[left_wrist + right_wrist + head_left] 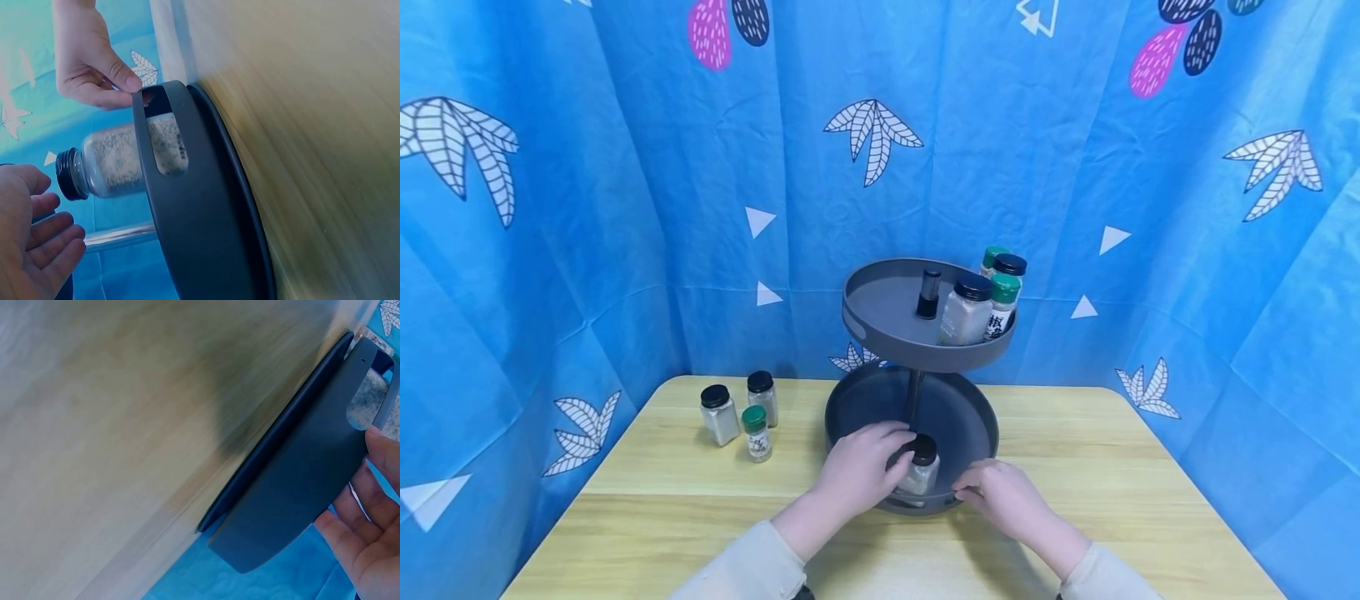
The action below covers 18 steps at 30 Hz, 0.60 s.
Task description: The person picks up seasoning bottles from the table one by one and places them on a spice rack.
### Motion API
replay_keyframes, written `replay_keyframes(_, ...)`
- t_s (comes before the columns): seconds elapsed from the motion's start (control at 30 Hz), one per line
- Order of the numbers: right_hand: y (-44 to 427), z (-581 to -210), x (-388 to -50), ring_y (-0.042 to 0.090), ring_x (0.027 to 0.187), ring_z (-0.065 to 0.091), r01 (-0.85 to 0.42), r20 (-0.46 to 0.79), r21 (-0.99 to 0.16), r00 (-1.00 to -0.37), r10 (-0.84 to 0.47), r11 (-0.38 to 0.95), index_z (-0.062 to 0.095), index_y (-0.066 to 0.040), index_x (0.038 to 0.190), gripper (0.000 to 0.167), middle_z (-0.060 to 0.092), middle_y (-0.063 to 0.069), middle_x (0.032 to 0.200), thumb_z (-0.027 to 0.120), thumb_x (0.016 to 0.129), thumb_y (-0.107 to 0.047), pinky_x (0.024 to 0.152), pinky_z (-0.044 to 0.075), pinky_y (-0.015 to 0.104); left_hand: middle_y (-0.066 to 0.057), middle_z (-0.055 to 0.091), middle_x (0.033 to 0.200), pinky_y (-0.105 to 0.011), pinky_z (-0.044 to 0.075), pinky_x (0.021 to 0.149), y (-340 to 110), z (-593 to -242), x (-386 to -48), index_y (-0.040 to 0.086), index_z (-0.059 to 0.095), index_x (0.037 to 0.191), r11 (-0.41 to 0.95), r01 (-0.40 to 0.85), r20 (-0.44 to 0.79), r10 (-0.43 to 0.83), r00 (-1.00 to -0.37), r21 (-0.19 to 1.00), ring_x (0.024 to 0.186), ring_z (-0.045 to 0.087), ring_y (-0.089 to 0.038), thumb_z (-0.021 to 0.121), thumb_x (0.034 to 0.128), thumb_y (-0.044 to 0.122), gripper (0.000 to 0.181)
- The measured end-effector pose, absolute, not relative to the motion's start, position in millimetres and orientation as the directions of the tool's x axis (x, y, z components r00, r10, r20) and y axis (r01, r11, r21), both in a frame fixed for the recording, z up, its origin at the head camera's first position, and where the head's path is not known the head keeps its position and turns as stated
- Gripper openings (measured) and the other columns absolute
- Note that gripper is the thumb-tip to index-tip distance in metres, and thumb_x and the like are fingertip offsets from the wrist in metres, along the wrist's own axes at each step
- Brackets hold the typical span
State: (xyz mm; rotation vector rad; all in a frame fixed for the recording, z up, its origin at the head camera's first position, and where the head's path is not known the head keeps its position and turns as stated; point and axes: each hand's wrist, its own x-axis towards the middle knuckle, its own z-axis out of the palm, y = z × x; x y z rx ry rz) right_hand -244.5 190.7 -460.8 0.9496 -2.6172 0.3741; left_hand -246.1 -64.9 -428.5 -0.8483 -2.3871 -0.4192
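Observation:
A two-tier dark grey turntable rack stands on the table. Its lower tray (pixel 850 400) holds a clear seasoning jar (pixel 919 477) with a black lid, upright near the front rim; the left wrist view shows pale, speckled contents. Beside this jar is my left hand (pixel 861 471), its fingers loosely bent and apart from the lid in the left wrist view. At the tray's front right, my right hand (pixel 1000 492) pinches the rim between thumb and fingers, near the handle slot (pixel 365 403).
On the upper tray (pixel 880 304), several jars, among them a black-lidded jar (pixel 966 317), crowd the right side around the post (pixel 928 293). Two black-lidded jars and a small green-lidded jar (pixel 758 437) stand at the table's left. Blue curtain (pixel 880 208) hangs behind.

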Motion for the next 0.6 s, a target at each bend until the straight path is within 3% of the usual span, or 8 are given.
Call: replay_keyframes(0.6,192.4,-456.0,-244.7,0.015,0.083,0.069,-0.655,0.374,-0.162,-0.733,-0.569,0.738,0.080,-0.016,0.087,0.009,0.074,-0.008,0.086,0.082,0.081,-0.011,0.075,0.059,0.035,0.004,0.071,0.115,-0.034,0.058,0.087,-90.8,-431.7,-250.7,0.019,0.076,0.111,0.781,0.615,0.630,0.427,-0.649,0.105,0.105,0.068,-0.015,0.069,0.0924,0.028,0.022)
